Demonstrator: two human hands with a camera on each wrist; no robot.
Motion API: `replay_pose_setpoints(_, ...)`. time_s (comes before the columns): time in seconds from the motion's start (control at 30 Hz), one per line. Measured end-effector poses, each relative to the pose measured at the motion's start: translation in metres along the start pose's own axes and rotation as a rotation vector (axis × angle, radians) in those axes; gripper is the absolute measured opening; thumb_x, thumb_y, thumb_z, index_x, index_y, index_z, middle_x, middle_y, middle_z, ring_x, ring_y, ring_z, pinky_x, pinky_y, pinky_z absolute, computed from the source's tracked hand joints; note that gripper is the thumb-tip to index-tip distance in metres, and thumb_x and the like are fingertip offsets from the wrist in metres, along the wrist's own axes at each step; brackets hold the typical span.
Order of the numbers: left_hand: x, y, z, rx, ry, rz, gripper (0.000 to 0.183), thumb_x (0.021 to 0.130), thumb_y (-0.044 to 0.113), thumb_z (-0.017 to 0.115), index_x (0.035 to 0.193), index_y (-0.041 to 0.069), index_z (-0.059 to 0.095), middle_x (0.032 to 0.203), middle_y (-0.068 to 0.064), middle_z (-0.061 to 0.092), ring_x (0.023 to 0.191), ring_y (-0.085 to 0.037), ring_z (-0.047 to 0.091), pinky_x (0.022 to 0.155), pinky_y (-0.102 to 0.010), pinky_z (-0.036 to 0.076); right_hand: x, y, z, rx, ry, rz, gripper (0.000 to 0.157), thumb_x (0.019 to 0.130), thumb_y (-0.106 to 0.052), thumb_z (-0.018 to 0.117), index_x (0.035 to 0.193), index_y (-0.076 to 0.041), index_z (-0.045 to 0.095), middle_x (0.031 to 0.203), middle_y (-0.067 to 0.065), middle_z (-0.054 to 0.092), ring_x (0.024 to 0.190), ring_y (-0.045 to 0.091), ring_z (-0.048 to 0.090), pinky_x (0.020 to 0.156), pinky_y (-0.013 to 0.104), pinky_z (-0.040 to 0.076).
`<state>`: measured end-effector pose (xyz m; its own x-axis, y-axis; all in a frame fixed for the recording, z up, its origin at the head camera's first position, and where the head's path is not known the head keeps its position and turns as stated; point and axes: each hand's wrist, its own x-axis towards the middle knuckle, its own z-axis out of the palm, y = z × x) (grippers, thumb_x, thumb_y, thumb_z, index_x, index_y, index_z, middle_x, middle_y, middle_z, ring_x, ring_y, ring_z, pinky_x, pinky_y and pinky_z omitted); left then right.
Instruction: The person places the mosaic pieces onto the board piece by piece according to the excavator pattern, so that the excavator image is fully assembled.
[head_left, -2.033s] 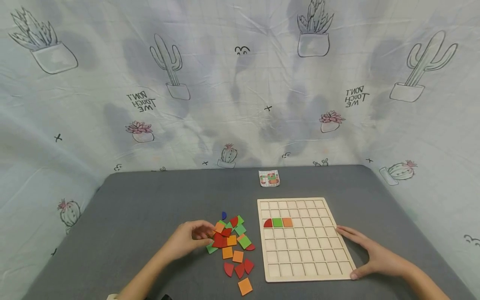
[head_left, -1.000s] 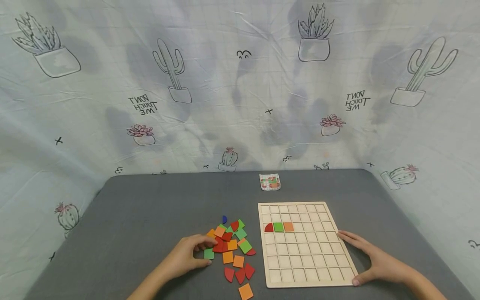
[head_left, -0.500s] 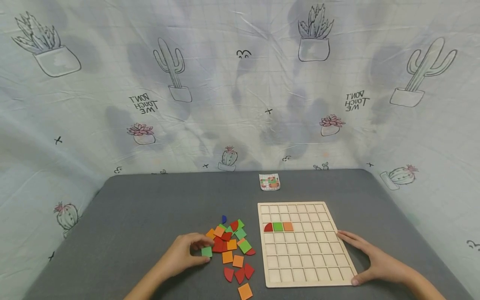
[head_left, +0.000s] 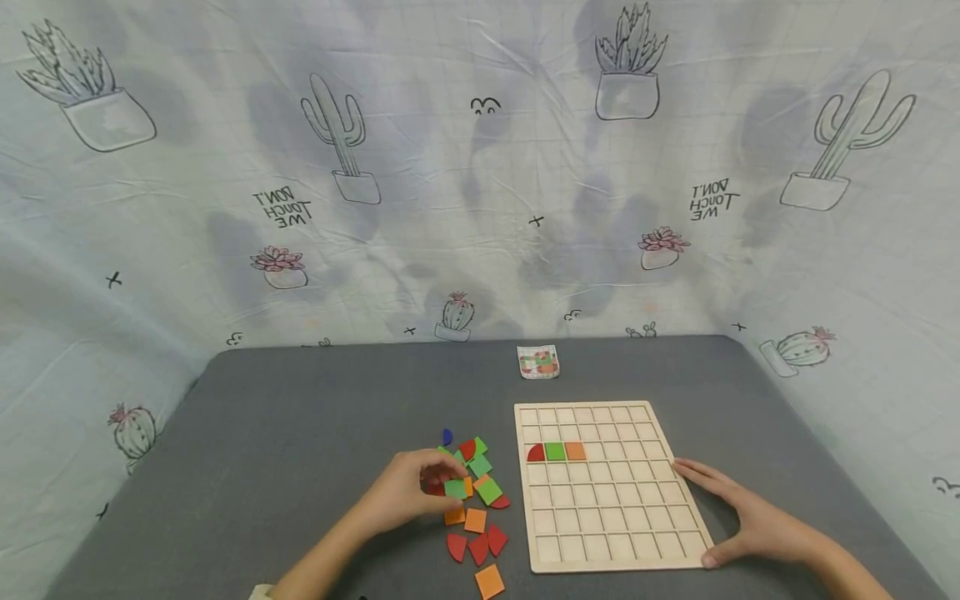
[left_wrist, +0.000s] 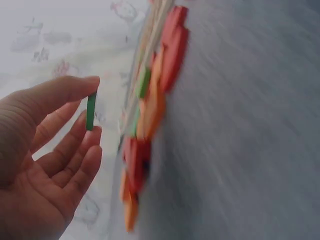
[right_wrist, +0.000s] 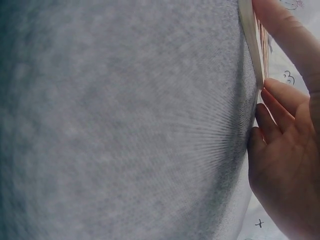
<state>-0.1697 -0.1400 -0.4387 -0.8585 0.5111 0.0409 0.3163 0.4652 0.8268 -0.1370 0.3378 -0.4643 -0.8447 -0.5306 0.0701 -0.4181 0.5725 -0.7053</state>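
My left hand (head_left: 405, 493) pinches a green square tile (head_left: 454, 489) between thumb and fingertips, over the heap of loose tiles. In the left wrist view the green tile (left_wrist: 91, 111) shows edge-on, lifted above the table. Under and beside that hand lie red quarter-circle tiles (head_left: 457, 547) and orange square tiles (head_left: 475, 520), some of them hidden by it. My right hand (head_left: 761, 521) rests at the wooden grid board (head_left: 592, 523), thumb at the near right corner and straight fingers along the right edge. One row of the board bears a red quarter-circle, a green square and an orange square.
A small printed pattern card (head_left: 538, 362) lies behind the board. At the back of the heap is a blue half-round piece (head_left: 447, 437). The grey tabletop (head_left: 300, 417) ends at a cloth backdrop (head_left: 420, 275) with cactus drawings.
My left hand has taken the green square tile from the heap's left edge and lifted it, moving right over the heap. My right hand stays at the board's edge.
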Motion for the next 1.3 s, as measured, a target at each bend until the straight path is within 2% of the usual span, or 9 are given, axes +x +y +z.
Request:
replay_pose_setpoints(0.2, 0.029, 0.018, 0.018, 0.007, -0.04, 0.049, 0.027, 0.073, 0.017, 0.078, 0.098, 0.013, 0.068, 0.09, 0.006, 0.064, 0.075, -0.011, 0.056, 0.064, -0.023, 0.048, 0.0, 0.002, -0.002, -0.038, -0.014, 0.03, 0.104, 0.059, -0.026, 0.085, 0.145, -0.01, 0.029, 0.148, 0.0, 0.026, 0.123, -0.023, 0.012, 0.087, 0.012, 0.027)
replay_pose_setpoints(0.37, 0.052, 0.028, 0.035, 0.067, -0.063, 0.084, 0.025, 0.074, 0.016, 0.077, 0.097, 0.013, 0.068, 0.092, 0.006, 0.065, 0.079, -0.008, 0.056, 0.07, -0.025, 0.048, 0.002, 0.001, -0.003, -0.049, -0.028, 0.053, 0.104, 0.059, -0.026, 0.085, 0.145, -0.012, 0.029, 0.148, 0.001, 0.026, 0.122, -0.024, 0.011, 0.086, 0.014, 0.031)
replay_pose_setpoints(0.47, 0.063, 0.032, 0.044, 0.099, -0.071, 0.072, 0.025, 0.073, 0.017, 0.078, 0.097, 0.014, 0.068, 0.092, 0.008, 0.066, 0.08, -0.005, 0.054, 0.072, -0.022, 0.047, 0.003, 0.001, -0.004, -0.042, -0.028, 0.056, 0.104, 0.059, -0.027, 0.085, 0.145, -0.012, 0.029, 0.148, 0.002, 0.026, 0.122, -0.024, 0.011, 0.086, 0.013, 0.03)
replay_pose_setpoints(0.6, 0.075, 0.034, 0.056, 0.14, -0.086, 0.056, 0.026, 0.073, 0.017, 0.078, 0.096, 0.015, 0.069, 0.091, 0.01, 0.065, 0.077, -0.003, 0.054, 0.068, -0.018, 0.046, 0.003, 0.0, -0.004, -0.048, -0.021, 0.05, 0.104, 0.059, -0.028, 0.085, 0.145, -0.011, 0.029, 0.148, 0.004, 0.026, 0.122, -0.024, 0.011, 0.086, 0.013, 0.029)
replay_pose_setpoints(0.77, 0.084, 0.033, 0.065, 0.195, -0.085, 0.047, 0.023, 0.073, 0.016, 0.078, 0.094, 0.015, 0.069, 0.084, 0.01, 0.062, 0.071, -0.005, 0.052, 0.062, -0.017, 0.043, 0.003, 0.001, -0.003, -0.055, -0.015, 0.036, 0.103, 0.059, -0.029, 0.085, 0.145, -0.01, 0.03, 0.148, 0.005, 0.027, 0.123, -0.023, 0.012, 0.087, 0.012, 0.028)
replay_pose_setpoints(1.03, 0.091, 0.029, 0.072, 0.273, -0.095, 0.09, 0.013, 0.072, 0.018, 0.079, 0.081, 0.018, 0.069, 0.075, 0.01, 0.059, 0.065, -0.004, 0.047, 0.058, -0.016, 0.039, 0.001, 0.003, -0.001, -0.032, -0.006, 0.024, 0.103, 0.059, -0.029, 0.085, 0.145, -0.009, 0.03, 0.148, 0.007, 0.027, 0.125, -0.021, 0.012, 0.088, 0.01, 0.024)
replay_pose_setpoints(1.3, 0.094, 0.029, 0.074, 0.298, -0.09, 0.115, 0.021, 0.071, 0.017, 0.08, 0.089, 0.017, 0.07, 0.081, 0.009, 0.062, 0.073, -0.006, 0.054, 0.063, -0.016, 0.043, 0.0, 0.005, 0.0, -0.001, -0.004, 0.018, 0.103, 0.059, -0.026, 0.085, 0.145, -0.008, 0.029, 0.148, 0.007, 0.026, 0.125, -0.02, 0.012, 0.088, 0.008, 0.019)
